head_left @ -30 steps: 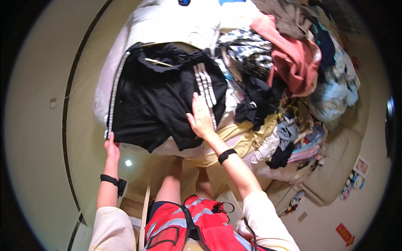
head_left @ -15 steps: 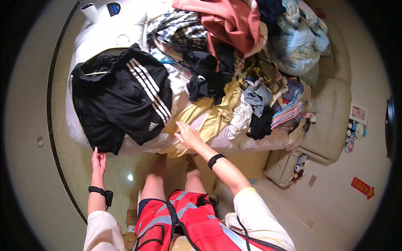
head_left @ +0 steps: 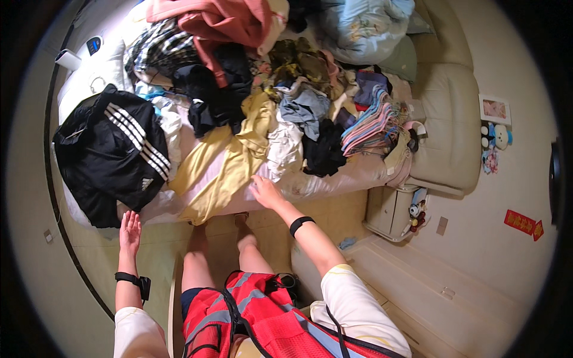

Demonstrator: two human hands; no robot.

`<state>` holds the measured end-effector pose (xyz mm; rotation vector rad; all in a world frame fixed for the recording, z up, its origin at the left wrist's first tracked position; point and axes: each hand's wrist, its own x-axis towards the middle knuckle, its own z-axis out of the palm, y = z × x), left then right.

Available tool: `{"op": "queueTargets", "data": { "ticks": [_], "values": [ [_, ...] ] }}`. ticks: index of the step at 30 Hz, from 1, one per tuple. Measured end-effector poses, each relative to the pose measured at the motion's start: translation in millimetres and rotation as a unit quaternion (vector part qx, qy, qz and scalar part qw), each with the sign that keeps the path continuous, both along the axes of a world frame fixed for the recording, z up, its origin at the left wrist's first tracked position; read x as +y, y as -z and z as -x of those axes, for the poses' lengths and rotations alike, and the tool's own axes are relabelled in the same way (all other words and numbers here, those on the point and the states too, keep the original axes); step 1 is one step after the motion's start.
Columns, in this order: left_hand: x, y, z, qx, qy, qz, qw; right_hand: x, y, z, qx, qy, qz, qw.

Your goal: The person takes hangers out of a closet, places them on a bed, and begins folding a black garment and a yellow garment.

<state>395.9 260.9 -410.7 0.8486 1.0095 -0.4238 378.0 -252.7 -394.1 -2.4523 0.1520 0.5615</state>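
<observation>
Head view: black shorts (head_left: 98, 170) lie spread at the front-left corner of the bed (head_left: 343, 177), the left hand (head_left: 130, 232) open, fingers together, by their hem, the right hand (head_left: 267, 192) empty, fingers loosely parted, near yellow cloth (head_left: 212, 179). Likely light, limp and slightly slippery, they should lift best by waistband and hem; a white logo (head_left: 146, 184) marks one leg.

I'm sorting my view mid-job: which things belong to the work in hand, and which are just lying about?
Seemingly in the work:
black striped shorts, by the open left hand
yellow garment, nearest the open right hand

Seemingly just about:
white cylinder
framed picture
plush toys
</observation>
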Motion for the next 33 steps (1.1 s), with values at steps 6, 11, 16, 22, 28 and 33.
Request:
{"op": "queueTargets", "data": {
  "ticks": [6, 11, 16, 22, 28, 33],
  "values": [
    [-99, -12, 13, 0.022, 0.182, -0.033, 0.982, -106, -3, 21, -0.074, 0.176, 0.012, 0.982],
    [-189, -25, 30, 0.028, 0.285, -0.03, 0.958, -191, -2, 46, -0.124, 0.257, 0.093, 0.954],
    [-253, -35, 40, 0.036, 0.34, -0.008, 0.94, -258, 11, 65, -0.102, 0.354, 0.127, 0.921],
    [-297, -43, 49, 0.048, 0.384, -0.017, 0.922, -312, 18, 46, -0.146, 0.422, 0.131, 0.885],
    [-325, -47, 60, 0.047, 0.426, 0.005, 0.903, -343, 37, 21, -0.123, 0.481, 0.115, 0.86],
    [-334, -45, 70, 0.042, 0.451, 0.016, 0.891, -348, 46, 11, -0.031, 0.489, 0.116, 0.864]
  ]
}}
